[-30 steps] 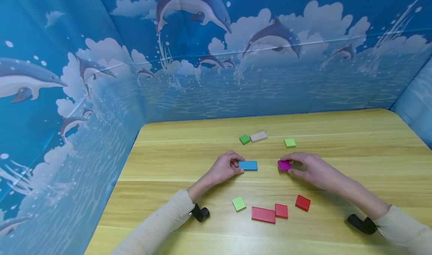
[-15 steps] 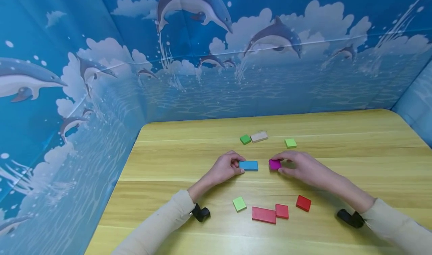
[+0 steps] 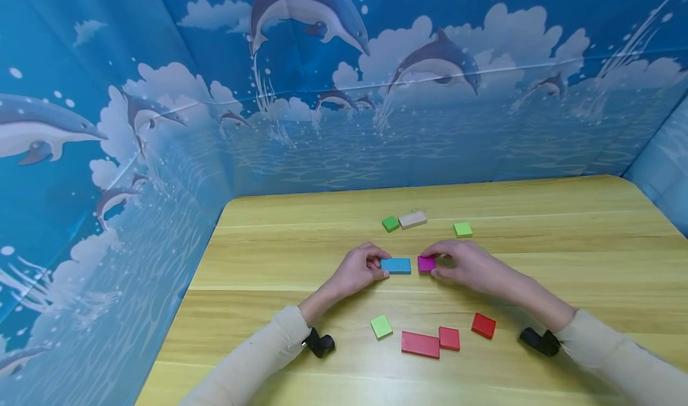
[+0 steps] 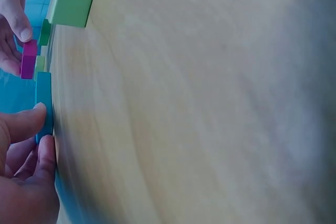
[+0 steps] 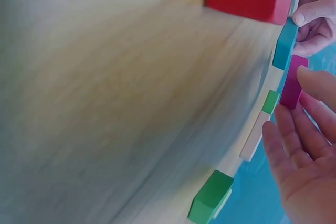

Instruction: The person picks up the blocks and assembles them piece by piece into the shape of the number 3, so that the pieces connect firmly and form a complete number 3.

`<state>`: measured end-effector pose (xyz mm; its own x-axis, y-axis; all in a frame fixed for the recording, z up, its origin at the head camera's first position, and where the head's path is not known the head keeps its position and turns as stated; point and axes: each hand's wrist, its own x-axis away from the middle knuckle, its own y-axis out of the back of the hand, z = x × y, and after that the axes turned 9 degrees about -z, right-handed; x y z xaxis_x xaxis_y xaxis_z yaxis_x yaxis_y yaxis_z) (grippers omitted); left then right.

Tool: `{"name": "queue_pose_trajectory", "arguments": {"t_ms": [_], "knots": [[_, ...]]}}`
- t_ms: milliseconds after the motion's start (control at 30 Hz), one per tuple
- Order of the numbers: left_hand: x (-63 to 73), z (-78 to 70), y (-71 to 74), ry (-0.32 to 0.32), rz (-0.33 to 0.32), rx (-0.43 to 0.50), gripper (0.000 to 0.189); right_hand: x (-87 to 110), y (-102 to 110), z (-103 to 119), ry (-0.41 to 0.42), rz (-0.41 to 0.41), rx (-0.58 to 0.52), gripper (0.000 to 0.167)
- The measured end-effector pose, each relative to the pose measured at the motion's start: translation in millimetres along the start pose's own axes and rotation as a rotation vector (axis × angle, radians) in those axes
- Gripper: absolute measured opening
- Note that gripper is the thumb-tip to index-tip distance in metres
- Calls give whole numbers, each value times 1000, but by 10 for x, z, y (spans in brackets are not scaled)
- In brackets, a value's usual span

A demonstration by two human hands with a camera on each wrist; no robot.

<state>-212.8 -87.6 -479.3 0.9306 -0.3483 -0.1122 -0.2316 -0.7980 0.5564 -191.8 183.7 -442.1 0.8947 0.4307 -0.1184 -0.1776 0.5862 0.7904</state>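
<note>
My left hand (image 3: 352,271) pinches the left end of a flat blue rectangular block (image 3: 396,266) lying on the wooden table. Just to its right, a magenta square block (image 3: 426,264) is pinched between the thumb and fingers of my right hand (image 3: 473,268). A narrow gap separates the two blocks in the head view. From the right wrist, the magenta block (image 5: 294,82) appears raised off the tabletop, its near end by the blue block (image 5: 285,44). Thumb and fingertips grip the blue block (image 4: 44,93) on opposite sides in the left wrist view.
Behind the hands lie a green block (image 3: 390,224), a pale wood-coloured block (image 3: 412,219) and a lime block (image 3: 462,230). Nearer are another lime block (image 3: 381,327), a long red block (image 3: 420,344) and two red squares (image 3: 449,338). A green block (image 5: 211,198) sits beyond my right hand.
My right hand has carried the magenta block leftward, closing most of the distance to the blue block. My left hand and the blue block have stayed in place.
</note>
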Motion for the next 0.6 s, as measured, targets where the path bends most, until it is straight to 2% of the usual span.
{"name": "queue_pose_trajectory", "arguments": {"t_ms": [367,600], "knots": [[-2,-2,11,5,9,7,28,-106,-72,43,-2,20,-16,31],[9,-19,4,12,8,8,27,-137,-118,25,26,28,-5,30]]}}
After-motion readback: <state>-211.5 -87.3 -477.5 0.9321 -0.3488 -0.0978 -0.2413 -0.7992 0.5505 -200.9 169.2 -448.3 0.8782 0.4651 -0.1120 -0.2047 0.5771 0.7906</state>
